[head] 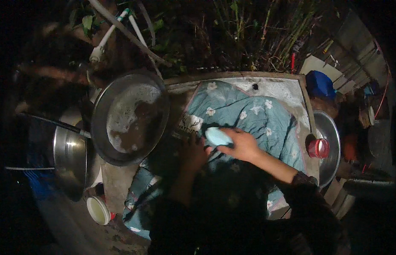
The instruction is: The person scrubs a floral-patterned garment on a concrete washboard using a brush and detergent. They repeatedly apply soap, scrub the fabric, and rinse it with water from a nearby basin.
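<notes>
My right hand (241, 143) grips a pale blue oval block (218, 136), a scrub brush or a soap bar; I cannot tell which. It is over a wet blue-green cloth (249, 111) with white flowers and a striped edging. My left hand (195, 151) rests on the cloth in deep shadow, its fingers apart and its thumb close to the block. A pale patch (192, 122) with a dark print shows just beyond my left fingers. The cloth covers much of a pale slab (277, 86) with a raised rim, and its near left corner hangs over the edge.
A large metal basin (159, 134) of sudsy water stands left of the cloth, beside a steel bowl (62, 159) and a white tub (99, 210). At right are a red cup (318, 148), another metal basin (333, 140) and a blue container (320, 84). Plants (242, 35) grow behind the slab.
</notes>
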A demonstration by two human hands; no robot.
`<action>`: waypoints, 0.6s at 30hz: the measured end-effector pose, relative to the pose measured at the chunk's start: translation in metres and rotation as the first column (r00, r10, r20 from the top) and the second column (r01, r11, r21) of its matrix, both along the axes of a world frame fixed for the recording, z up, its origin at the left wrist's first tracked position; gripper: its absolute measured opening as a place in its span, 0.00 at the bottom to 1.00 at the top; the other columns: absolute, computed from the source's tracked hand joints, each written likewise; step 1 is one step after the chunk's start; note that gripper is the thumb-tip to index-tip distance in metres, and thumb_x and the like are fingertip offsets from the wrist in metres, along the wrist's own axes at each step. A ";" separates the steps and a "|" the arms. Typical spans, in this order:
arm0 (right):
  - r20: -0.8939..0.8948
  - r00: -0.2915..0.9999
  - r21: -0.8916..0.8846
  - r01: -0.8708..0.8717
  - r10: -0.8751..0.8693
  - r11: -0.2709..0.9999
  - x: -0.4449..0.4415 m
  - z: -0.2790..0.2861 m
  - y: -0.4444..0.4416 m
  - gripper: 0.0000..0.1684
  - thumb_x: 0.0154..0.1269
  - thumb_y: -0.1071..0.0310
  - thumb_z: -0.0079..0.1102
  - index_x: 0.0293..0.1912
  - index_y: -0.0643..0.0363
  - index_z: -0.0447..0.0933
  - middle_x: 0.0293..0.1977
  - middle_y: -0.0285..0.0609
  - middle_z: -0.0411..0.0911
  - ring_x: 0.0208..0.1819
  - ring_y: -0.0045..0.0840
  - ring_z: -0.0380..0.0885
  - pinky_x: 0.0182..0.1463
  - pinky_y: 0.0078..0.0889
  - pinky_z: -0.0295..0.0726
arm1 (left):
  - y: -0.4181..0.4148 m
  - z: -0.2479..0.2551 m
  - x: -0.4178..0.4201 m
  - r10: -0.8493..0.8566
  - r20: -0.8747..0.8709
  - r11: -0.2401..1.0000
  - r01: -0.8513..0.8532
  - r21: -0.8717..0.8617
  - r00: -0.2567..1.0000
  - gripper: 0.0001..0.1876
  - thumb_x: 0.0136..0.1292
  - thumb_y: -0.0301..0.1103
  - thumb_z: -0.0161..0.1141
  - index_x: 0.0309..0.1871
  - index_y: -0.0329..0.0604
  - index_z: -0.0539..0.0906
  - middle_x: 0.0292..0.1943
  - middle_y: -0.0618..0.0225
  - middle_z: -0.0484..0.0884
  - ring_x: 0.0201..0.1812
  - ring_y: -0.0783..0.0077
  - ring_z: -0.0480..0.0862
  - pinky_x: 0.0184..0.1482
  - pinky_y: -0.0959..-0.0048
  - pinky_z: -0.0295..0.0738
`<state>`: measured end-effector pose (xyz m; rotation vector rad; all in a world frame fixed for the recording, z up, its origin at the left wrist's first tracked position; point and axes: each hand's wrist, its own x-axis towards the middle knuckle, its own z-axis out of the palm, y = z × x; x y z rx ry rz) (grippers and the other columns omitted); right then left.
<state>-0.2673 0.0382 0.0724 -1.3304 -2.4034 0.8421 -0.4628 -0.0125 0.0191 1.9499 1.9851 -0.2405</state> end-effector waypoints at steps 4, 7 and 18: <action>0.237 0.970 0.457 -0.069 -0.046 0.887 -0.062 -0.047 0.109 0.29 0.50 0.52 0.64 0.53 0.46 0.71 0.34 0.50 0.79 0.37 0.42 0.79 0.35 0.46 0.79 | 0.000 -0.001 0.012 -0.034 0.130 0.991 0.016 0.133 0.991 0.28 0.63 0.53 0.52 0.62 0.48 0.72 0.69 0.54 0.57 0.64 0.38 0.62 0.62 0.41 0.57; 0.343 0.917 0.438 0.034 -0.202 0.898 -0.074 -0.030 0.179 0.29 0.51 0.51 0.63 0.53 0.47 0.71 0.34 0.52 0.79 0.38 0.42 0.80 0.35 0.44 0.79 | -0.002 -0.009 0.011 -0.025 0.217 0.979 -0.021 0.205 0.976 0.28 0.63 0.53 0.51 0.63 0.48 0.71 0.69 0.52 0.57 0.67 0.37 0.56 0.63 0.39 0.55; 0.261 0.962 0.395 -0.029 -0.082 0.918 -0.070 -0.028 0.158 0.34 0.52 0.49 0.63 0.56 0.51 0.68 0.37 0.56 0.76 0.37 0.49 0.77 0.40 0.48 0.77 | 0.006 0.003 0.025 0.055 0.137 0.992 -0.070 0.101 0.989 0.27 0.60 0.44 0.55 0.65 0.61 0.68 0.70 0.54 0.57 0.68 0.31 0.52 0.64 0.37 0.50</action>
